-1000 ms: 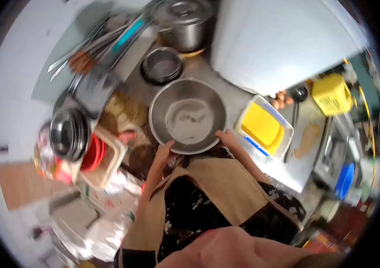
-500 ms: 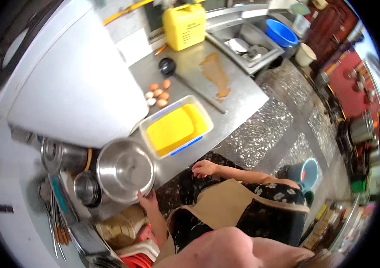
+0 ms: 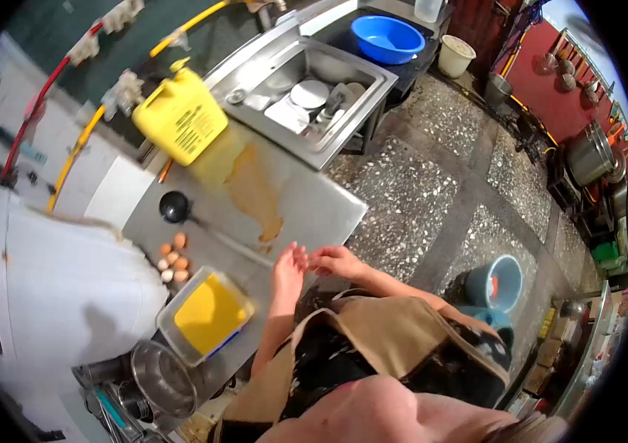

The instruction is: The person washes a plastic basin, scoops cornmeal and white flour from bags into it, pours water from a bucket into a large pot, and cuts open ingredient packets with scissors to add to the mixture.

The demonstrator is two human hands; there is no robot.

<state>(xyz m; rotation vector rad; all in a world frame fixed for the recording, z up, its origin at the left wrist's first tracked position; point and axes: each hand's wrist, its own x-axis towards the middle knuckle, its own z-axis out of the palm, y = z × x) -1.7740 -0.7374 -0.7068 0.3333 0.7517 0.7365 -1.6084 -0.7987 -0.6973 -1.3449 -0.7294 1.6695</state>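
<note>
My left hand (image 3: 289,269) is raised in front of the steel counter's edge, fingers extended and holding nothing. Close beside it, with fingertips nearly meeting, is my right hand (image 3: 337,263), its fingers loosely bent and apart; nothing shows in it. A black ladle (image 3: 174,207) lies on the counter, its long handle reaching toward my hands. Several brown and pale eggs (image 3: 174,260) sit by a clear plastic container of yellow liquid (image 3: 212,314). A brown spill (image 3: 253,193) spreads across the counter. The steel bowl (image 3: 164,378) stands at the near left end.
A yellow jerrycan (image 3: 181,118) stands at the back of the counter. Dishes fill part of the steel sink (image 3: 384,88), with a blue basin (image 3: 388,40) beyond it. A white appliance-like body (image 3: 63,273) borders the left. Buckets (image 3: 495,284) stand on the speckled floor at right.
My left hand has left the steel bowl's rim and come up beside my right hand. The view has swung right toward the sink, so the counter items appear farther left.
</note>
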